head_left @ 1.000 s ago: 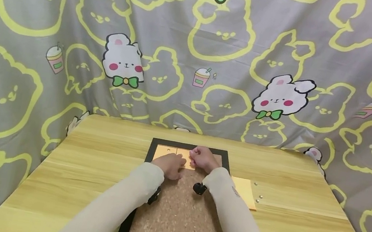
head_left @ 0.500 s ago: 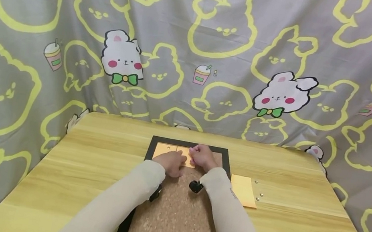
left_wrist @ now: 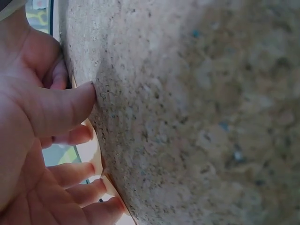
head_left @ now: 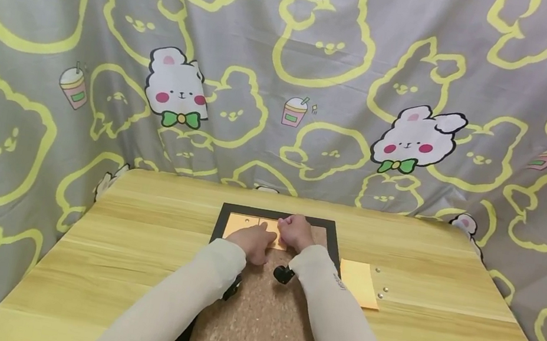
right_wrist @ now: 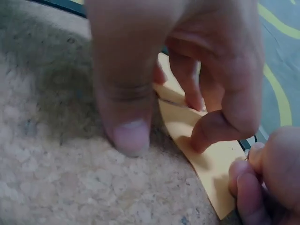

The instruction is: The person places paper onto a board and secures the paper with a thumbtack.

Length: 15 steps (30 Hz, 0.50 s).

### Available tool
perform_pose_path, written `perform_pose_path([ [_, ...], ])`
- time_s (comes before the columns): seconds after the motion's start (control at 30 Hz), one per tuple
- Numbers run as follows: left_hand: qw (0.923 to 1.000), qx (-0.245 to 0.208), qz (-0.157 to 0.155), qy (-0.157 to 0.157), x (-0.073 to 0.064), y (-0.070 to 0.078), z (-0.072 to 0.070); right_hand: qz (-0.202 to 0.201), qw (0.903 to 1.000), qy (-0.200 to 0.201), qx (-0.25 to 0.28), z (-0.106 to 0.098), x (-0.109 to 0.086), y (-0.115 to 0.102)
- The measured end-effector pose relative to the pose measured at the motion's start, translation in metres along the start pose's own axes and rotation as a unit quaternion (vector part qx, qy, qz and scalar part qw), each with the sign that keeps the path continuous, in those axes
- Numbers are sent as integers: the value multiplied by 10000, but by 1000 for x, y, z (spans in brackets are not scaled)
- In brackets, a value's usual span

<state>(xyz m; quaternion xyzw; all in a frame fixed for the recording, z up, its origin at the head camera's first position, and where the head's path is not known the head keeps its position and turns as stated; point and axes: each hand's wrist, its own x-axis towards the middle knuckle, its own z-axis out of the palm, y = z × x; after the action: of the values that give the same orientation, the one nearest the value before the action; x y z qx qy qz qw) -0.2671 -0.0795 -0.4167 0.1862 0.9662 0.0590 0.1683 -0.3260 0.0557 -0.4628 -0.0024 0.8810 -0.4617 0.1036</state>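
At the far end of the cork board, two orange paper notes lie side by side. The left note has a silvery thumbtack in it. My left hand rests its fingertips on the second note, its thumb against the cork. My right hand is at that note's right side, thumb and fingertips pinching a small shiny thumbtack, mostly hidden by the fingers. In the left wrist view, the right hand shows behind the left thumb.
A black frame edges the board on the wooden table. Right of the board lies more orange note paper, with several loose thumbtacks beside it. A patterned curtain hangs behind the table.
Both hands stay at the second note. The right hand has turned slightly, and its wrist and forearm have shifted a little to the left. The head view has moved slightly.
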Motion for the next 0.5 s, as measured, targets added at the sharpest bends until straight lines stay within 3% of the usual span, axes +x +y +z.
perform_pose_path([
  [0.5, 9999, 60, -53, -73, 2, 2, 0, -7, 9994, -165, -315, -3, 3, -1],
])
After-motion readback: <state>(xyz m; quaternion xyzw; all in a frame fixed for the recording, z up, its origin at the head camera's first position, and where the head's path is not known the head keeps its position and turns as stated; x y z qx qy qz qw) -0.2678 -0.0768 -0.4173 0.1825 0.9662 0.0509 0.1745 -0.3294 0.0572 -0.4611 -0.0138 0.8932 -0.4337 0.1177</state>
